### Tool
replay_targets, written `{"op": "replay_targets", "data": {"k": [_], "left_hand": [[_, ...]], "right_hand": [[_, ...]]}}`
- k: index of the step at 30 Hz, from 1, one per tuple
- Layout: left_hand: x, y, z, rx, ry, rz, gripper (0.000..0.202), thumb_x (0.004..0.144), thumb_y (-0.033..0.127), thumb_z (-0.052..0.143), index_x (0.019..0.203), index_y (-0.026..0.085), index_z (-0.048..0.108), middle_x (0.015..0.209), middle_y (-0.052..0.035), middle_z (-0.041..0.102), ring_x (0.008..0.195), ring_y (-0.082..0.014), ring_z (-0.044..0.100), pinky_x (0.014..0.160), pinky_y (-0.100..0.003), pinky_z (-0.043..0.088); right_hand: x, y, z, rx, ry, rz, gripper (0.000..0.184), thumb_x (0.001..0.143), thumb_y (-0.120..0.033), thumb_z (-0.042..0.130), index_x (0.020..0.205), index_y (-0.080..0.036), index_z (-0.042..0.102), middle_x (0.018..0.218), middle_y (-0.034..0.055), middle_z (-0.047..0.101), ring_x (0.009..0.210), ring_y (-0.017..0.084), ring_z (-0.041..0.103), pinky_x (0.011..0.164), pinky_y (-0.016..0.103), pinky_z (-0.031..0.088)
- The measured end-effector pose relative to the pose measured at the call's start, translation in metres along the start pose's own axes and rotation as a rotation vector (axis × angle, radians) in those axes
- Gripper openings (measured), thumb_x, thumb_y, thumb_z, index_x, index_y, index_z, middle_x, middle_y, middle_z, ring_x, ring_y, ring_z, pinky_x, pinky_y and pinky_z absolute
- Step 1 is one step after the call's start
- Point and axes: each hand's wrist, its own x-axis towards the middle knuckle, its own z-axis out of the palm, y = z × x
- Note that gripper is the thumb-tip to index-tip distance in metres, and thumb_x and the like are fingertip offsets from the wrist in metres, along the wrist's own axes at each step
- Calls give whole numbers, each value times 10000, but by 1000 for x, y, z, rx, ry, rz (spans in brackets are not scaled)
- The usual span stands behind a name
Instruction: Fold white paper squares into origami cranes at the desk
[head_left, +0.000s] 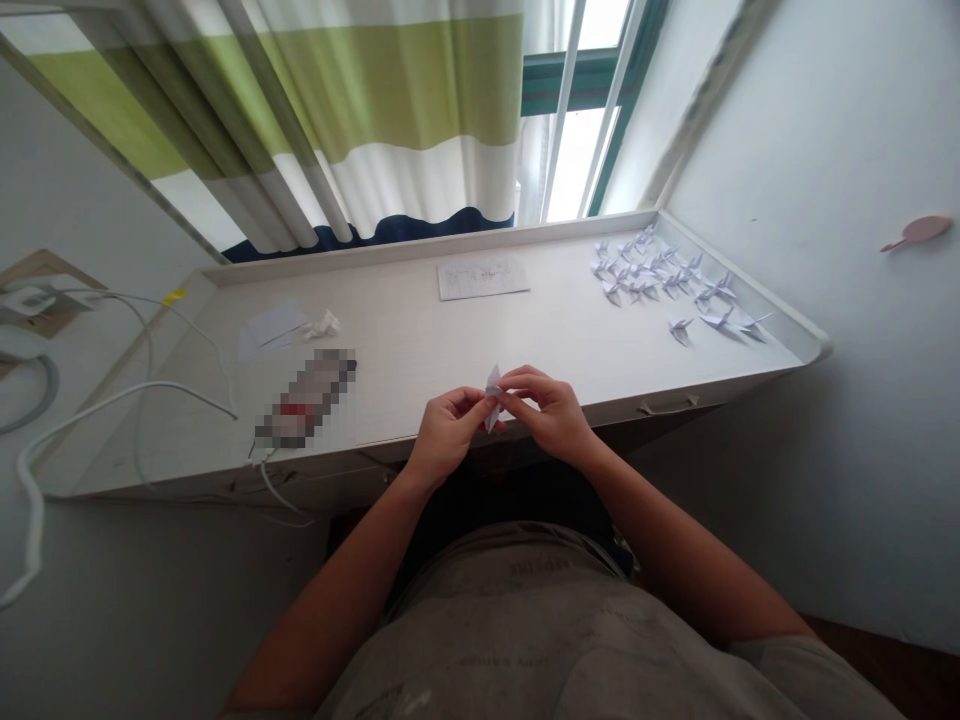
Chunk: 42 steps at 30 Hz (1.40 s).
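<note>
A small piece of folded white paper (pixel 493 379), narrow with pointed ends, is held upright over the desk's front edge. My left hand (pixel 454 420) pinches it from the left between thumb and fingers. From the other side my right hand (pixel 549 408) grips it too, thumb and fingertips meeting on the paper. The fingers cover its middle, so the finer folds are hidden. Several finished paper cranes (pixel 660 272) stand grouped at the desk's far right corner, and one crane (pixel 680 331) sits a little nearer.
The white desk (pixel 405 350) has a raised rim at back and right. A printed sheet (pixel 484 279) lies near the back. Toward the left are paper squares (pixel 276 325), a crumpled white piece (pixel 322 325), a blurred-out phone-like object (pixel 306 400) and white cables (pixel 112 400).
</note>
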Motion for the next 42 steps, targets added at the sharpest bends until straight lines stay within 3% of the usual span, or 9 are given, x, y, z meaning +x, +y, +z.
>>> {"op": "replay_targets", "data": {"k": [3, 7, 13, 18, 23, 28, 33, 42], "left_hand": [[0, -1, 1, -19, 1, -3, 436, 770, 564, 903, 889, 160, 793, 747, -51, 784, 668, -186, 733, 695, -307, 556], [-1, 0, 3, -47, 16, 2, 426, 760, 544, 917, 888, 162, 778, 791, -53, 799, 690, -196, 757, 704, -314, 576], [-4, 3, 5, -31, 42, 36, 368, 801, 504, 897, 921, 169, 802, 830, -55, 809, 751, -201, 771, 739, -316, 598], [-5, 5, 6, -23, 28, 64, 389, 809, 542, 878, 897, 170, 808, 818, -58, 804, 744, -202, 757, 779, -351, 628], [-3, 3, 8, -42, 37, 78, 397, 777, 528, 911, 918, 172, 807, 877, -64, 815, 795, -201, 758, 814, -358, 628], [-1, 0, 7, -102, 120, 117, 386, 714, 467, 972, 908, 180, 803, 886, -54, 819, 771, -174, 740, 799, -338, 609], [-3, 1, 4, -64, 177, 125, 297, 735, 431, 960, 886, 196, 859, 841, -46, 815, 760, -171, 706, 801, -339, 589], [-4, -2, 3, -39, 165, 122, 238, 796, 442, 912, 851, 216, 864, 813, -31, 778, 774, -163, 657, 796, -316, 557]], "right_hand": [[0, -2, 1, -35, -4, -38, 187, 954, -426, 771, 1035, -265, 822, 1031, 55, 754, 953, 200, 729, 831, 364, 635], [1, 1, 2, -14, 49, 20, 257, 907, -453, 815, 1055, -247, 780, 985, 43, 765, 929, 203, 729, 828, 375, 639], [2, 4, 5, 8, 130, 73, 324, 855, -526, 846, 923, -227, 744, 878, 32, 758, 825, 195, 712, 749, 370, 646], [2, 3, 7, 43, 157, 93, 305, 848, -510, 852, 914, -228, 757, 860, 29, 759, 770, 188, 708, 675, 352, 644], [-1, 2, 10, 1, 229, 83, 264, 862, -472, 853, 925, -228, 773, 863, 31, 771, 789, 199, 728, 752, 388, 646], [-6, -4, 9, -54, 120, -28, 196, 947, -449, 780, 955, -258, 822, 1026, 71, 798, 973, 238, 751, 864, 424, 630], [-5, -2, 7, -60, 48, -61, 141, 944, -411, 802, 1011, -297, 851, 1114, 69, 812, 1084, 249, 754, 993, 454, 601], [-7, 1, 14, -91, 137, -56, 142, 918, -435, 821, 928, -298, 857, 1042, 60, 829, 1008, 251, 772, 955, 456, 621]]}}
